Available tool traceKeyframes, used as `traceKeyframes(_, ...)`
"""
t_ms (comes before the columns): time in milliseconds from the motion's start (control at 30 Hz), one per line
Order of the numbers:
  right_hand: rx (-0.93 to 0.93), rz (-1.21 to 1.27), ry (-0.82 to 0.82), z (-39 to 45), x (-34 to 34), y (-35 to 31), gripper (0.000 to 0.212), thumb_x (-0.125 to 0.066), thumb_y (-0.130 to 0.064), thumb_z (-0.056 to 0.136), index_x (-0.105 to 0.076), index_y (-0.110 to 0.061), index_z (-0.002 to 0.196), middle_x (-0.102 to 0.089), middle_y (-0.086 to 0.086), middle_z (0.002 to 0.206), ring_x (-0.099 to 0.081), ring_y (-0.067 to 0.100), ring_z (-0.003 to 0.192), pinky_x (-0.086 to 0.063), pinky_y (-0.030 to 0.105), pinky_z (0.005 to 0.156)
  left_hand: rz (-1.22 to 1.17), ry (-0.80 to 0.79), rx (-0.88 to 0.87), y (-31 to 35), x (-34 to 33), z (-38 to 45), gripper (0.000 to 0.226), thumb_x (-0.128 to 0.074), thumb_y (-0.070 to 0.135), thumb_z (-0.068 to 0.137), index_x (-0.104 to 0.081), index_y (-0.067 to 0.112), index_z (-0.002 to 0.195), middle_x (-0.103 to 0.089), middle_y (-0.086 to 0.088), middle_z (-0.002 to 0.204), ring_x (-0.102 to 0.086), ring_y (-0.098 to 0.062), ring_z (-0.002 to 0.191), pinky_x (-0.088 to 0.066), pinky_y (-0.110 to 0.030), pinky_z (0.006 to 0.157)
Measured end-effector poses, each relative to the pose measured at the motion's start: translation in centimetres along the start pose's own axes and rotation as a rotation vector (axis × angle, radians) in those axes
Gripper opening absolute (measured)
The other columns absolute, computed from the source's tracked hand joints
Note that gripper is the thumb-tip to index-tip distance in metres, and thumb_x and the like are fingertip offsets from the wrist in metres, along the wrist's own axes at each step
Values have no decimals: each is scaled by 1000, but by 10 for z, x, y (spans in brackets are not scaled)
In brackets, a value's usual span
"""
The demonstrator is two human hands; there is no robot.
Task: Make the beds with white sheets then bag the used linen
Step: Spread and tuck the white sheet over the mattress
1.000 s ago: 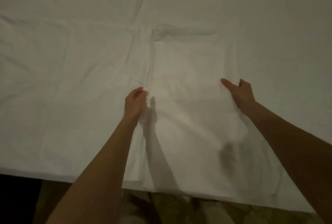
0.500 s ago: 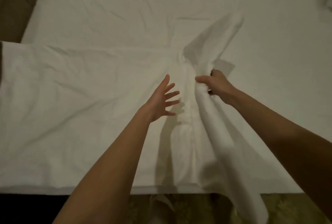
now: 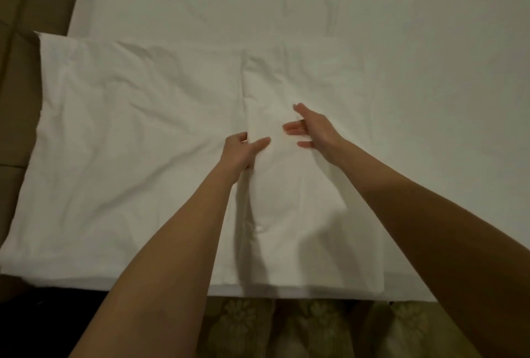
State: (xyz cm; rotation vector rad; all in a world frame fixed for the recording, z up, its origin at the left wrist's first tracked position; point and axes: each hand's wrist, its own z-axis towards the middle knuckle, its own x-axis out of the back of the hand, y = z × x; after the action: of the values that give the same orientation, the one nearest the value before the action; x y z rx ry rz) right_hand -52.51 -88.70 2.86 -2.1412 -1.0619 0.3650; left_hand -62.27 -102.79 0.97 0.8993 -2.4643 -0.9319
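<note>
At the far left of the frame a strip of brown wall or headboard (image 3: 25,42) runs down beside the bed (image 3: 430,99), which fills the upper and right parts of the picture with its white cover. A white sheet (image 3: 129,142), partly folded, lies flat on the near half of the bed, its left edge hanging over the bed's left side and its near edge along the bottom rim; a narrower folded panel of it sits at centre, under the hands.

The left hand (image 3: 239,151) reaches in from the lower left, arm nearly straight, at the left edge of the folded panel. Its thumb is spread on the cloth and its fingers seem tucked at the fold; whether they pinch it cannot be told. The right hand (image 3: 311,128) comes from the lower right, palm turned left, fingers straight and spread, holding nothing, just above or on the panel.

Half a second ago the right hand gripped a raised bunch of the sheet and the left hung spread above it; now the cloth lies flat and smooth.

There are two hands, one sheet and one bed. Patterned carpet (image 3: 315,329) shows along the bottom.
</note>
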Motion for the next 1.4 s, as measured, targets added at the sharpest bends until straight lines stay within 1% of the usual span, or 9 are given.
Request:
traceKeyframes(100, 71, -18, 238, 1, 32, 25, 24, -50, -32, 98, -60, -14, 112, -66, 5, 104, -59, 8, 80, -43, 23, 69, 119, 21, -106, 4, 8, 17, 31, -76, 13, 81, -68, 3, 109, -69, -8, 100, -64, -10, 74, -52, -16, 61)
traceKeyframes(233, 102, -267, 488, -2, 90, 52, 37, -61, -31, 92, -62, -10, 123, -64, 6, 118, -58, 18, 106, -42, 27, 92, 94, 67, -146, 12, 25, 29, 26, -74, 13, 83, -68, 3, 107, -69, -4, 87, -62, 0, 57, -50, -15, 53)
traceKeyframes(333, -57, -319, 548, -5, 118, 77, 58, -69, -37, 86, -52, -7, 132, -56, 10, 130, -56, 25, 114, -43, 31, 91, -43, 89, 12, -19, 24, 23, 37, -74, 26, 83, -67, 6, 114, -72, -9, 102, -69, -11, 77, -56, -26, 76)
traceKeyframes(500, -338, 19, 406, -19, 121, 127, 63, -74, -51, 77, -56, -13, 123, -59, 6, 111, -59, 22, 89, -49, 27, 59, 19, -47, 247, -65, 8, 3, 70, -85, 40, 67, -62, 6, 123, -69, -7, 115, -66, -24, 103, -49, -40, 100)
traceKeyframes(767, -214, 81, 322, -28, 119, 144, 49, -81, -31, 75, -65, -8, 115, -69, 7, 108, -68, 21, 90, -56, 31, 69, 36, -12, 223, -76, 2, -6, 57, -82, 33, 72, -62, 8, 120, -68, -7, 118, -66, -24, 104, -50, -39, 98)
traceKeyframes(933, -263, 164, 199, -51, 107, 174, 44, -81, -22, 75, -67, -6, 112, -72, 6, 102, -69, 18, 86, -58, 32, 78, 195, -63, 290, -111, 9, -48, 102, -85, 59, 38, -60, 13, 126, -68, -3, 115, -65, -22, 103, -51, -37, 93)
traceKeyframes(1100, -234, 141, 66, -63, 112, 172, 37, -81, -14, 75, -64, -9, 107, -69, 1, 95, -68, 10, 81, -56, 22, 67, 145, 20, 289, -120, -4, -63, 69, -82, 35, 72, -54, 7, 129, -65, -7, 116, -63, -23, 99, -50, -33, 80)
traceKeyframes(1233, -281, 67, 2, -77, 116, 192, 47, -83, -16, 72, -64, -8, 114, -69, 6, 110, -67, 15, 88, -56, 27, 71, 173, 179, 305, -152, -5, -87, 68, -82, 32, 73, -55, 3, 129, -62, -11, 124, -59, -27, 104, -48, -39, 92)
traceKeyframes(1400, -531, -208, -286, -105, 126, 216, 48, -84, -20, 72, -56, -10, 110, -64, 1, 103, -62, 14, 90, -55, 25, 66, 348, -36, 554, -148, 2, -97, 76, -85, 23, 69, -49, 1, 132, -59, -13, 123, -57, -29, 106, -50, -41, 93)
